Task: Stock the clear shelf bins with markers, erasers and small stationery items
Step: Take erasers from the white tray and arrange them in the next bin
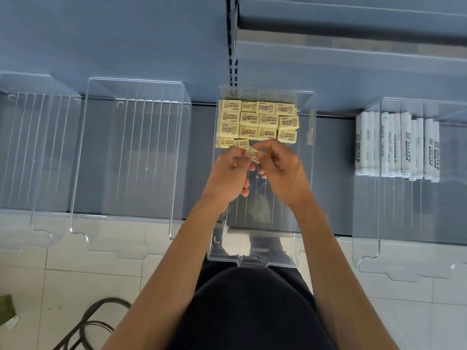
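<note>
Head view, looking down: four clear bins sit side by side on a grey shelf (331,173). The centre bin (307,198) holds rows of pale yellow erasers (255,122) packed flat at its back end; its front half is bare. Both hands are over this bin, just in front of the eraser rows. Left hand (227,173) and right hand (285,173) meet on a single eraser (253,154), tilted, held above the bin floor; the fingers of both hands are pinched together on it, left from its left side, right from its upper right. Whether the remaining left fingers hold anything more, cannot tell. Right-hand bin (366,223) contains white markers (398,145) lying parallel in a row at its back. The two bins on the left, near-left bin (78,173) and far-left bin (32,218), show only ribbed floors. Bin fronts overhang the shelf edge above a pale tiled floor (75,286). Dark wire loops (88,322) lie on the floor at lower left. Person's dark clothing fills the bottom centre.
</note>
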